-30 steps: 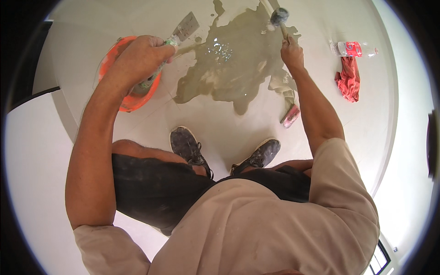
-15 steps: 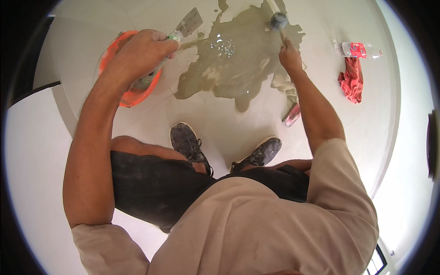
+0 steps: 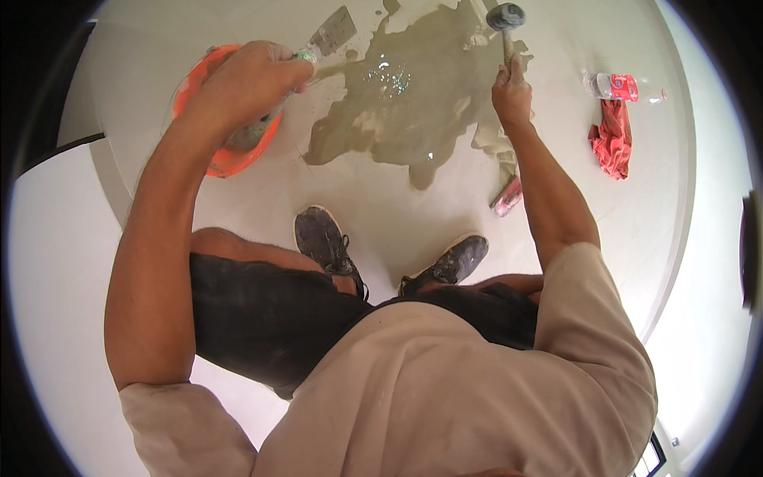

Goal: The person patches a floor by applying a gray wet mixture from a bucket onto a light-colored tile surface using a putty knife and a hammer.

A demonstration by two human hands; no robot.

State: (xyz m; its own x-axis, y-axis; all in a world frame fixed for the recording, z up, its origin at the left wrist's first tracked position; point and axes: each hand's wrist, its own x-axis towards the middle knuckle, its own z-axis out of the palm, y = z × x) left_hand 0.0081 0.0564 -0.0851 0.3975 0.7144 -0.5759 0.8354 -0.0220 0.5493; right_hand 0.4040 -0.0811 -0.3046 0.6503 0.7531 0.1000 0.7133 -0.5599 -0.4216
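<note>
My left hand (image 3: 269, 75) is closed on a putty knife with a grimy handle; its metal blade (image 3: 332, 32) points up and right. Below that hand is an orange bucket (image 3: 191, 79), partly hidden by my forearm. My right hand (image 3: 513, 99) grips the handle of a mallet with a dark, rounded head (image 3: 504, 16), held above the far right of a greyish-green wet puddle (image 3: 397, 111) on the pale floor. A pink-handled tool (image 3: 506, 196) lies by the puddle's lower right edge, partly behind my right forearm.
A plastic bottle with a red label (image 3: 624, 87) lies at the right, beside a crumpled red cloth (image 3: 610, 147). My two dark shoes (image 3: 322, 242) stand on the floor below the puddle. A curved-looking pale edge (image 3: 683, 199) runs along the right side.
The mallet head has moved up and right, with my right hand shifting slightly. My left hand and the putty knife sit a little higher in the picture, still held alike.
</note>
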